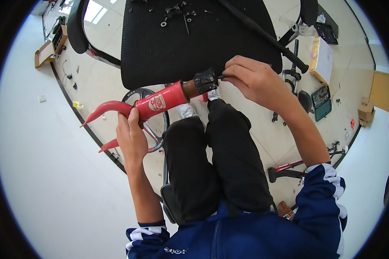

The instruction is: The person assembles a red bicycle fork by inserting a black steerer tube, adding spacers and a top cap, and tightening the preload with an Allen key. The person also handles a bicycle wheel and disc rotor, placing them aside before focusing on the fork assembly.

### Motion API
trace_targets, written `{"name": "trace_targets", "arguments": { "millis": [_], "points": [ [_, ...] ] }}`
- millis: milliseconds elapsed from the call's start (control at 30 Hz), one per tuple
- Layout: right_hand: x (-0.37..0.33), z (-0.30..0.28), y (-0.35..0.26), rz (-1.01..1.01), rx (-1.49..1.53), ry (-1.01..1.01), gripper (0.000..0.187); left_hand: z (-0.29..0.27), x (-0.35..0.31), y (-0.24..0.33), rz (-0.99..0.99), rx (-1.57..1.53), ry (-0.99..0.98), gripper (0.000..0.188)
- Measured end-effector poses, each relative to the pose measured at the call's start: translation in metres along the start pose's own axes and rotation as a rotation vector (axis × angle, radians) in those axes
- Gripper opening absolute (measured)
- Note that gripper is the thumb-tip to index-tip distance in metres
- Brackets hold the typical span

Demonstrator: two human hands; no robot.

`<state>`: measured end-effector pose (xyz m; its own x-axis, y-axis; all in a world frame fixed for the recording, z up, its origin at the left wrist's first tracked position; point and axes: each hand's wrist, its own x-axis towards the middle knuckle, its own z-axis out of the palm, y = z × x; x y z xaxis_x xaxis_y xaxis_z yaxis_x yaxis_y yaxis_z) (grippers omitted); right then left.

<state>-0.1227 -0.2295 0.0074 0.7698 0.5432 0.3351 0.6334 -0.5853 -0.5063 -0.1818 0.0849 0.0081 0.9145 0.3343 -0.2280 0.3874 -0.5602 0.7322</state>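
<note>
My left hand (132, 136) is closed around the crown of a red bicycle fork (108, 108), whose two curved blades point left. From the crown a red tube (164, 101) with a white emblem runs up to the right. A brown, rusty-looking section follows, and a black clamp-like stem (205, 82) caps the end. The fork is held tilted above my knees, in front of the chair seat. At the stem's end, my right hand (255, 82) pinches a thin dark tool (221, 77); its tip meets the stem, and its exact kind is mostly hidden by my fingers.
A black chair seat (168, 56) bears small metal parts (175, 12) and a black handlebar (263, 32). A wheel (160, 125) lies below the fork. Rightward on the floor are a green toolbox (322, 103), a white box (322, 60) and a bike frame (289, 170). An open carton (45, 54) stands far left.
</note>
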Motion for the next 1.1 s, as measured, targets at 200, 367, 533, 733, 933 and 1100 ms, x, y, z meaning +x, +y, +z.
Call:
{"name": "trace_targets", "arguments": {
  "millis": [200, 367, 533, 733, 933, 1100],
  "points": [
    [0.0, 0.002, 0.005, -0.124, -0.114, 0.013, 0.018, 0.001, -0.002, -0.001, 0.017, -0.001, 0.016, 0.05],
    [0.001, 0.002, 0.009, -0.015, 0.014, -0.015, 0.015, 0.003, 0.003, 0.002, 0.017, 0.004, 0.02, 0.048],
    [-0.003, -0.009, 0.006, 0.226, 0.136, -0.036, 0.015, -0.001, -0.002, -0.001, 0.026, -0.007, 0.014, 0.048],
    [-0.016, 0.016, 0.001, 1.046, 1.103, -0.157, 0.059, 0.004, -0.001, -0.014, 0.125, -0.011, 0.067, 0.038],
    [0.006, 0.029, -0.005, 1.075, 1.379, -0.176, 0.039, 0.021, -0.005, -0.037, 0.299, -0.085, 0.12, 0.029],
    [0.02, 0.02, -0.014, 0.725, 1.064, -0.136, 0.038, 0.037, 0.001, -0.053, 0.396, -0.207, 0.196, 0.033]
  ]
}}
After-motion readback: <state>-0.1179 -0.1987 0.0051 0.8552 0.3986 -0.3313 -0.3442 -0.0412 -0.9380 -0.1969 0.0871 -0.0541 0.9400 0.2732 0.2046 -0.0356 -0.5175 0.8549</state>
